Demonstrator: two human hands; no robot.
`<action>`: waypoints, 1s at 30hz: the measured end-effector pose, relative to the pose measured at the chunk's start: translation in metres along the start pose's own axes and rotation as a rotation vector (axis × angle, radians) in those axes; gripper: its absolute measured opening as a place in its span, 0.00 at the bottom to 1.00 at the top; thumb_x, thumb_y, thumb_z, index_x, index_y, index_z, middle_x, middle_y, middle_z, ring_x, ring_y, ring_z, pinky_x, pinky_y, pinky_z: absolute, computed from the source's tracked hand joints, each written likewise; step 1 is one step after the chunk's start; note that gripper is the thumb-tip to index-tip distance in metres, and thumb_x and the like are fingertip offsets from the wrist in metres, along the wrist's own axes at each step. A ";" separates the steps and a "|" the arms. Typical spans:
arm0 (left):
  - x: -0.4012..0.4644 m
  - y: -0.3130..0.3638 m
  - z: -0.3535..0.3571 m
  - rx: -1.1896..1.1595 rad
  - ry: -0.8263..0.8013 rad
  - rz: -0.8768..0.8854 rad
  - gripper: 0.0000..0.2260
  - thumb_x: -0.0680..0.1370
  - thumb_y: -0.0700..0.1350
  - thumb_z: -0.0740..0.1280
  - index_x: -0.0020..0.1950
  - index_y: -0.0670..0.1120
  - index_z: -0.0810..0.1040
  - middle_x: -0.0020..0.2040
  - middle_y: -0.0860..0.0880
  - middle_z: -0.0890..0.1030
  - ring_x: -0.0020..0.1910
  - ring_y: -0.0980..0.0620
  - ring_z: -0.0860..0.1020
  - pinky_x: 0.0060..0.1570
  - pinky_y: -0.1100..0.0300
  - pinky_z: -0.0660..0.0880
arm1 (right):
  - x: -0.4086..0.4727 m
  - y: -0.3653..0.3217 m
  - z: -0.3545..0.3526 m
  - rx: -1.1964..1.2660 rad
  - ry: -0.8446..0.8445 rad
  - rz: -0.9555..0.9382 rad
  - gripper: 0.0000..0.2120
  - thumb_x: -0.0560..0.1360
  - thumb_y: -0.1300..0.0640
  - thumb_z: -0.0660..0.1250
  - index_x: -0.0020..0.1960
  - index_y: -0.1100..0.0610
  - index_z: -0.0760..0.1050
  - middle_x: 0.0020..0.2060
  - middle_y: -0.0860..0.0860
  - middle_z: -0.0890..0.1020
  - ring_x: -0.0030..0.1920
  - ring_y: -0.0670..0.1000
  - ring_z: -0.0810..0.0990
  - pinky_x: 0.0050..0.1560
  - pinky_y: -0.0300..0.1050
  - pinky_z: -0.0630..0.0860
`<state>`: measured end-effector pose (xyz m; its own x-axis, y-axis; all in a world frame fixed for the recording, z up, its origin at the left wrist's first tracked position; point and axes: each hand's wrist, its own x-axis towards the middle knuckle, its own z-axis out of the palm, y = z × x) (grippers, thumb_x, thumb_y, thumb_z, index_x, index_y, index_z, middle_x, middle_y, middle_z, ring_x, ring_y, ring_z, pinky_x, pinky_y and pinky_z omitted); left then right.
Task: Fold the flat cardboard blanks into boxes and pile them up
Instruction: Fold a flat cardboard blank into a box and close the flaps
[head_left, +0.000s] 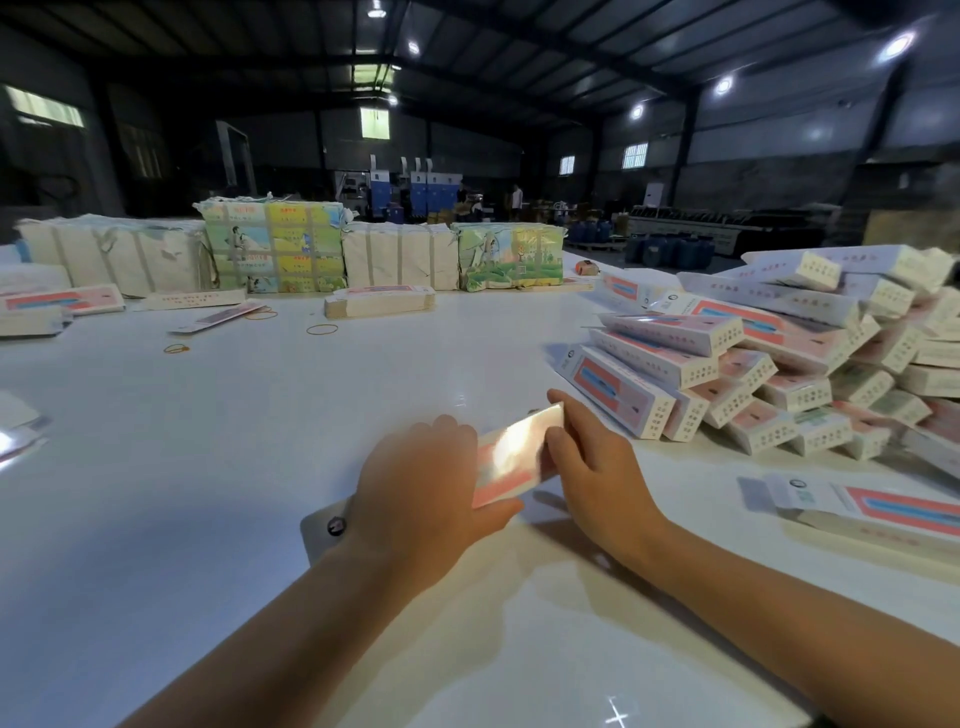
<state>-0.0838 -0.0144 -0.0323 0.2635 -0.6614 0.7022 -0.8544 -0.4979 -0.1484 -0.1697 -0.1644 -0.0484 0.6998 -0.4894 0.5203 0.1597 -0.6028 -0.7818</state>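
A glossy pink and white cardboard blank is held between both hands just above the white table. My left hand grips its near end, thumb under the lower edge. My right hand pinches its far right side, fingers along the top edge. A white flap with a round logo pokes out to the left of my left wrist. To the right, a large pile of folded boxes leans across the table. A short stack of flat blanks lies at the right edge.
Wrapped bundles of blanks line the table's far side, with a small stack of blanks before them. Rubber bands and loose blanks lie far left. People stand among machines in the dim hall behind.
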 end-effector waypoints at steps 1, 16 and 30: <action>0.000 0.001 0.000 0.001 0.005 0.000 0.27 0.55 0.64 0.77 0.36 0.43 0.78 0.29 0.48 0.74 0.24 0.51 0.73 0.21 0.60 0.71 | -0.001 0.000 0.001 -0.058 -0.008 -0.007 0.15 0.82 0.58 0.53 0.67 0.48 0.67 0.45 0.44 0.80 0.44 0.45 0.81 0.38 0.32 0.77; 0.003 -0.007 0.001 -0.003 -0.207 -0.310 0.31 0.67 0.74 0.48 0.56 0.53 0.68 0.48 0.56 0.72 0.43 0.56 0.72 0.41 0.63 0.70 | 0.008 0.003 -0.005 -0.065 0.062 0.032 0.08 0.76 0.48 0.65 0.51 0.50 0.79 0.41 0.43 0.82 0.43 0.41 0.79 0.41 0.33 0.75; -0.001 -0.009 0.004 0.118 -0.213 -0.266 0.28 0.70 0.73 0.52 0.56 0.52 0.66 0.43 0.55 0.64 0.41 0.57 0.66 0.39 0.66 0.64 | -0.001 0.005 -0.001 -0.380 0.017 -0.080 0.12 0.79 0.49 0.60 0.55 0.53 0.78 0.48 0.48 0.81 0.45 0.47 0.77 0.49 0.44 0.75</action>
<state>-0.0748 -0.0120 -0.0342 0.5680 -0.5956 0.5680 -0.6889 -0.7217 -0.0679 -0.1702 -0.1674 -0.0529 0.6836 -0.4395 0.5827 -0.0577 -0.8284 -0.5572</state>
